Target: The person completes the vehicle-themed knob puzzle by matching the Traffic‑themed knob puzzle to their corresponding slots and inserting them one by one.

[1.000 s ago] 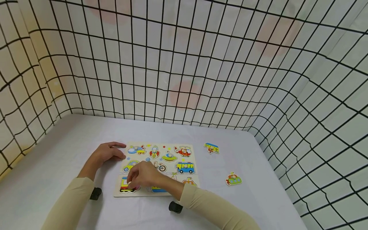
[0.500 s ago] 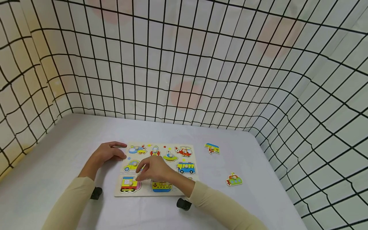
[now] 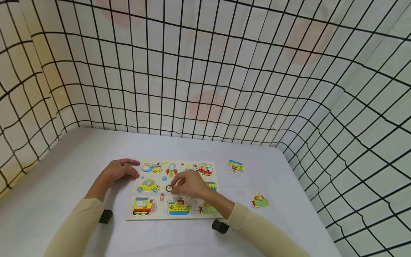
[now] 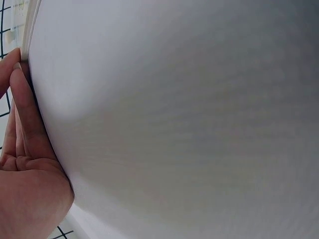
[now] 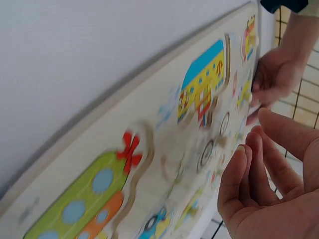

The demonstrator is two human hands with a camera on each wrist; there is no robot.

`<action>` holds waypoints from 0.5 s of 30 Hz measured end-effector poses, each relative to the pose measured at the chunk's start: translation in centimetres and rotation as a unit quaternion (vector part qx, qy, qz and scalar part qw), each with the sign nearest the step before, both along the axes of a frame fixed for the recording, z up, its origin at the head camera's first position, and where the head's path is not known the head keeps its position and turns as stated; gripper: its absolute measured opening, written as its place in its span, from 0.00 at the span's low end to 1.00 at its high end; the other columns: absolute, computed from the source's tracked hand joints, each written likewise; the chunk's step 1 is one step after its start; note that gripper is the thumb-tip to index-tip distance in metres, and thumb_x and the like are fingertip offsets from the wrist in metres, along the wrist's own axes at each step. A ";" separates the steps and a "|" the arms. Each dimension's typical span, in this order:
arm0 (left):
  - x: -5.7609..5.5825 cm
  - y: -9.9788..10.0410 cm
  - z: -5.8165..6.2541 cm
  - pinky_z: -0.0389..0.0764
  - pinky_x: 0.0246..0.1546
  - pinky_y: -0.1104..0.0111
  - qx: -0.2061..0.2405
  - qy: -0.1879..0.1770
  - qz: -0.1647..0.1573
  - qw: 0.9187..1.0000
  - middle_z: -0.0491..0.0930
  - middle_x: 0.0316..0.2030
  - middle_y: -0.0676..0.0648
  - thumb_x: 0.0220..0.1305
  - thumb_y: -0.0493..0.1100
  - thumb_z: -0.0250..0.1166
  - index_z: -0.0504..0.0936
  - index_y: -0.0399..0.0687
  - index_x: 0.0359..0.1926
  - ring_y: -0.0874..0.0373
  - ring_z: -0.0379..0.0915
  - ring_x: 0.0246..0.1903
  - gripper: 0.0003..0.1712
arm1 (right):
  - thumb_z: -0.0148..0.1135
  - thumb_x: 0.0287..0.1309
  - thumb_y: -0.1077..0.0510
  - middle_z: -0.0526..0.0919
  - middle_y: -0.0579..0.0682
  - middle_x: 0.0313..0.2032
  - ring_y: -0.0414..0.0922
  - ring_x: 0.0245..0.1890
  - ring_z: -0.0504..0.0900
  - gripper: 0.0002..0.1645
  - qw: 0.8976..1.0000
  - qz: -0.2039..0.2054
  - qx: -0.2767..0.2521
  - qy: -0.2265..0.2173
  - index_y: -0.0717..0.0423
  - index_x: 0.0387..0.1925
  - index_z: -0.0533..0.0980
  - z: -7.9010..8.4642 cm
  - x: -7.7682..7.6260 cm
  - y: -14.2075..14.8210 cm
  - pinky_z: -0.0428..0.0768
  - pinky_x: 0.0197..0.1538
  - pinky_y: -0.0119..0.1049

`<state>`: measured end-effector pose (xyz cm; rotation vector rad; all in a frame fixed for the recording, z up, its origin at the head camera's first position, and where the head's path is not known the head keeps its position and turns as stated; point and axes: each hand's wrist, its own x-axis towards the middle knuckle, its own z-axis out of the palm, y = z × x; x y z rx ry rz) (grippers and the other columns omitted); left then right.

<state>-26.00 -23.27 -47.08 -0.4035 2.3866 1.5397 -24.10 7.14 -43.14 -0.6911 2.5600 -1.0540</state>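
A wooden knob-puzzle board point(image 3: 161, 210) with vehicle pictures lies on the white cloth. My left hand point(image 3: 118, 170) rests at its left edge, fingers spread toward the rim. Above the middle of the board hovers my right hand point(image 3: 191, 184), its fingers loosely bent and holding nothing; it hides part of the motorcycle and the bus. The train piece point(image 3: 142, 206) and the yellow car piece point(image 3: 148, 185) sit in their recesses. Printed pictures show in the ship recess point(image 3: 178, 207) and the submarine recess point(image 5: 102, 181).
Off the board to the right lie a loose ship piece point(image 3: 236, 165), turned upside down, and a loose green submarine piece point(image 3: 260, 200). A black wire grid point(image 3: 184, 116) with white cloth behind it encloses the table's back and sides.
My right hand has let go of the train piece's knob and moved right across the board. The train piece now shows fully in its recess. My left hand stays at the board's edge.
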 end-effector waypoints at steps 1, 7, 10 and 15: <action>0.0 0.0 0.0 0.75 0.37 0.69 0.000 0.000 0.000 1.000 0.86 0.47 0.43 0.55 0.44 0.73 0.76 0.45 0.67 0.54 0.79 0.35 0.37 | 0.77 0.51 0.56 0.86 0.40 0.27 0.35 0.30 0.80 0.07 1.000 -0.003 -0.001 0.003 0.48 0.34 0.88 0.1 -0.1 0.4 0.75 0.34 0.31; 0.0 0.0 0.1 0.75 0.36 0.70 -0.001 0.002 0.000 1.000 0.86 0.46 0.42 0.56 0.44 0.73 0.75 0.44 0.67 0.55 0.79 0.34 0.37 | 0.76 0.52 0.55 0.86 0.43 0.29 0.39 0.31 0.81 0.09 0.999 -0.043 0.002 0.011 0.50 0.36 0.88 0.7 -0.9 2.8 0.76 0.34 0.33; 0.1 -0.1 0.2 0.76 0.37 0.69 -0.002 0.002 -0.003 1.000 0.86 0.48 0.42 0.56 0.44 0.73 0.76 0.44 0.67 0.55 0.79 0.35 0.37 | 0.76 0.53 0.53 0.87 0.43 0.32 0.39 0.32 0.80 0.09 0.998 -0.058 0.012 0.023 0.50 0.37 0.88 0.8 -1.3 4.2 0.76 0.34 0.34; 0.1 0.0 0.2 0.76 0.37 0.69 -0.003 0.002 -0.003 1.000 0.85 0.49 0.41 0.55 0.44 0.73 0.76 0.44 0.66 0.55 0.78 0.35 0.37 | 0.75 0.54 0.51 0.85 0.43 0.29 0.42 0.30 0.79 0.07 0.996 -0.081 0.025 0.034 0.47 0.35 0.87 0.6 -1.9 6.4 0.75 0.32 0.35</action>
